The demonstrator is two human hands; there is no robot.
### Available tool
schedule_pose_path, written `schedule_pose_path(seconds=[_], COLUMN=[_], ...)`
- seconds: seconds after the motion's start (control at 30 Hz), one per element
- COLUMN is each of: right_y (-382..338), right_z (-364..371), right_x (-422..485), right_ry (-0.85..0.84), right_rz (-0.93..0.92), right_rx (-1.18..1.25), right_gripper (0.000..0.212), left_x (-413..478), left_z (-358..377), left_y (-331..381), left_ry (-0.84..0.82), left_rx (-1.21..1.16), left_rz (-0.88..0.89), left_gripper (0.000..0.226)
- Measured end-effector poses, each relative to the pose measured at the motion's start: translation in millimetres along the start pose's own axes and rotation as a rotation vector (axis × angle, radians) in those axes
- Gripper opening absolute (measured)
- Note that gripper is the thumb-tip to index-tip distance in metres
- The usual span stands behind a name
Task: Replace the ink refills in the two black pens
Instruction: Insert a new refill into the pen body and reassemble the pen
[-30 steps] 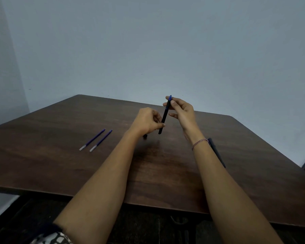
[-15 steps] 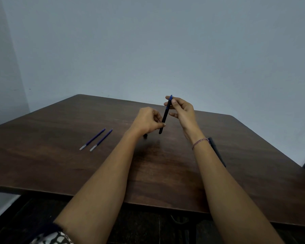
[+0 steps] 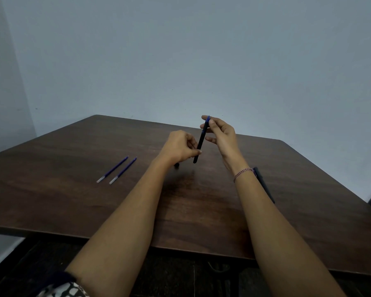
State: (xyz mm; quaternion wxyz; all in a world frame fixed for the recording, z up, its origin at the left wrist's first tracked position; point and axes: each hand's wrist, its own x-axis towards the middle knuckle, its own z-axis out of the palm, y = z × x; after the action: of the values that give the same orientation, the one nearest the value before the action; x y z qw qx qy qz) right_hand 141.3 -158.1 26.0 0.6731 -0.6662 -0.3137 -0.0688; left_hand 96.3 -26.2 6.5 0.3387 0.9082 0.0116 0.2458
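Above the middle of the dark wooden table (image 3: 73, 189), the left hand (image 3: 180, 147) pinches the lower end of a slim black pen barrel (image 3: 200, 144), held tilted. The right hand (image 3: 221, 133) pinches the blue refill end (image 3: 207, 121) showing at its top. The second black pen (image 3: 263, 184) lies near the right edge, partly behind the right forearm. Two purple spare refills (image 3: 116, 169) lie side by side towards the left edge. A jerky pull could bend the thin refill or send it flying, and a small dark piece (image 3: 176, 165) under the left hand could roll away.
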Motion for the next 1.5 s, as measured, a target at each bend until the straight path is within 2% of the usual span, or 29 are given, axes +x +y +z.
schedule_pose_path(seconds=[0.27,0.43,0.67,0.9,1.17,1.37,1.5], right_y=[0.6,0.7,2.2,3.4,3.4,3.0,2.6], right_z=[0.7,-0.3,-0.4,-0.8,-0.1,-0.9,-2.1], right_x=[2.6,1.5,3.9,2.4,3.8,2.5,2.8], right_ry=[0.059,0.017,0.068,0.015,0.065,0.041,0.054], right_rz=[0.015,-0.018,-0.010,-0.016,-0.003,-0.016,-0.035], right_rx=[0.045,0.032,0.043,0.023,0.057,0.051,0.010], right_gripper=[0.016,0.022,0.009,0.024,0.011,0.019,0.015], left_x=[1.2,0.9,1.2,1.4,1.6,1.1,1.2], left_z=[0.2,-0.5,0.5,0.5,0.3,0.4,0.8], left_y=[0.3,0.5,-0.3,-0.6,-0.2,0.0,-0.1], left_ry=[0.002,-0.001,-0.003,-0.018,-0.011,-0.021,-0.027], left_rx=[0.006,-0.008,0.005,-0.012,-0.012,-0.010,-0.014], left_rz=[0.006,0.004,0.014,0.002,0.014,0.010,0.011], left_gripper=[0.017,0.015,0.017,0.016,0.017,0.016,0.016])
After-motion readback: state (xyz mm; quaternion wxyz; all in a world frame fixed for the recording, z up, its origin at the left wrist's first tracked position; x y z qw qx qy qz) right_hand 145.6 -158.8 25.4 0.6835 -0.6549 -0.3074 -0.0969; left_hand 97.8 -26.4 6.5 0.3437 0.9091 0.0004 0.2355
